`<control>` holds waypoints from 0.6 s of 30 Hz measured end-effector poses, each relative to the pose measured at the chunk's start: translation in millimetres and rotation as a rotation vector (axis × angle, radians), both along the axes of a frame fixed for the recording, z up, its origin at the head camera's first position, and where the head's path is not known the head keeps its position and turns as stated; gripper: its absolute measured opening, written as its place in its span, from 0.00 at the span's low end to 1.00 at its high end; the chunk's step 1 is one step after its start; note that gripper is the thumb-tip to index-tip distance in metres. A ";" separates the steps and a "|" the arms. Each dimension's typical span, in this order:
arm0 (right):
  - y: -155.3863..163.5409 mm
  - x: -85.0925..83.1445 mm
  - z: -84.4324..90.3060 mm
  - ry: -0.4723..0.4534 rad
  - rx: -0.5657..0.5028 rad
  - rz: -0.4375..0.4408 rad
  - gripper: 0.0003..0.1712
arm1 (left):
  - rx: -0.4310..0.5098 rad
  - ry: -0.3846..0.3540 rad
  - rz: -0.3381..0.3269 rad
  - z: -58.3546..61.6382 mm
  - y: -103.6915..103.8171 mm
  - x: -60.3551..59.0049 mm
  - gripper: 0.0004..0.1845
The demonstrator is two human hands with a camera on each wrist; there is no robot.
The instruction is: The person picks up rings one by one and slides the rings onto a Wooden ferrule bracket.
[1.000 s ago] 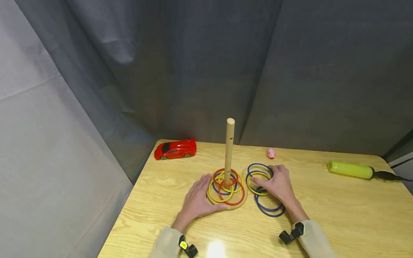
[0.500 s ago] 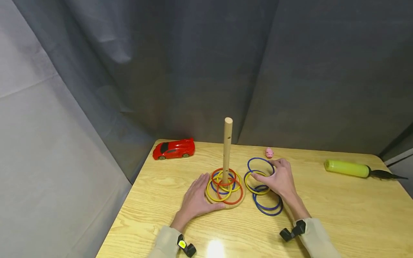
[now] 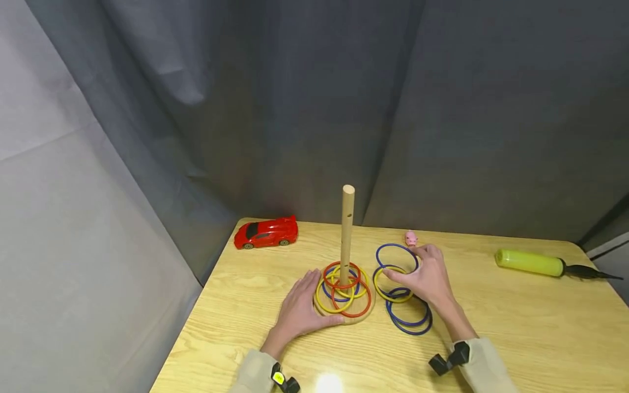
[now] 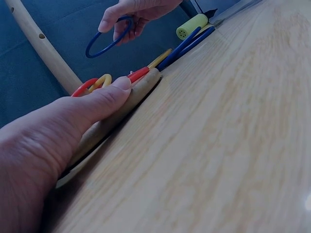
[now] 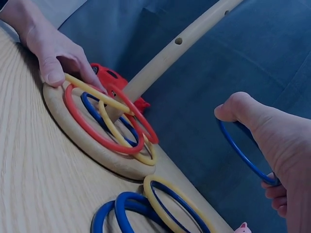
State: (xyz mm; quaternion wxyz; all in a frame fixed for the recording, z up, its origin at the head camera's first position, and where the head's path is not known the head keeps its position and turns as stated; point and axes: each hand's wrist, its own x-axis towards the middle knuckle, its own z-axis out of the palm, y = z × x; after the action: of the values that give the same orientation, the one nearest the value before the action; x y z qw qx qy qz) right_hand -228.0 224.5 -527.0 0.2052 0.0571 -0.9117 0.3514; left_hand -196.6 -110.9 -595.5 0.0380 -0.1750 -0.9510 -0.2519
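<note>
A wooden peg [image 3: 346,229] stands on a round base [image 3: 350,318] that carries several red, yellow and blue rings [image 3: 342,288]. My left hand [image 3: 300,305] lies flat against the base's left edge, thumb [image 4: 99,99] along the rim [image 4: 142,87]. To the right of the peg, my right hand [image 3: 423,273] pinches a blue ring [image 3: 396,255] and holds it tilted, lifted off the table; the wrist views show that blue ring [image 5: 242,154] in the air between thumb and fingers. A yellow ring [image 3: 393,285] and two blue rings [image 3: 410,317] lie on the table below it.
A red toy car [image 3: 266,233] sits at the table's back left. A small pink pig [image 3: 410,238] stands just behind my right hand. A green pump [image 3: 529,262] lies at the far right. A grey curtain hangs close behind the table.
My right hand has picked one blue ring out of the loose pile and raised it slightly. The left hand has stayed on the base.
</note>
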 end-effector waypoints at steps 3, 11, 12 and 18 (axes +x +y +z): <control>0.3 -0.9 5.2 0.008 0.000 0.006 0.51 | 0.011 0.010 0.002 0.9 1.0 -0.9 0.74; -3.2 8.7 24.7 0.022 -0.041 0.015 0.52 | -0.006 0.038 -0.006 0.4 -0.4 -1.5 0.74; -4.3 9.9 27.6 0.010 -0.049 0.020 0.52 | -0.005 0.040 -0.004 0.0 -0.9 -1.7 0.73; -7.8 21.7 53.1 -0.057 -0.084 0.034 0.49 | -0.005 0.029 -0.007 -3.4 -2.2 -1.3 0.74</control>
State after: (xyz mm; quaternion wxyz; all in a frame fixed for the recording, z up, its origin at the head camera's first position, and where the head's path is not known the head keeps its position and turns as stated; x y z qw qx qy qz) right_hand -206.4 216.7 -473.8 0.1751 0.0539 -0.9006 0.3942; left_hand -197.9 -113.2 -598.8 0.0505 -0.1822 -0.9503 -0.2473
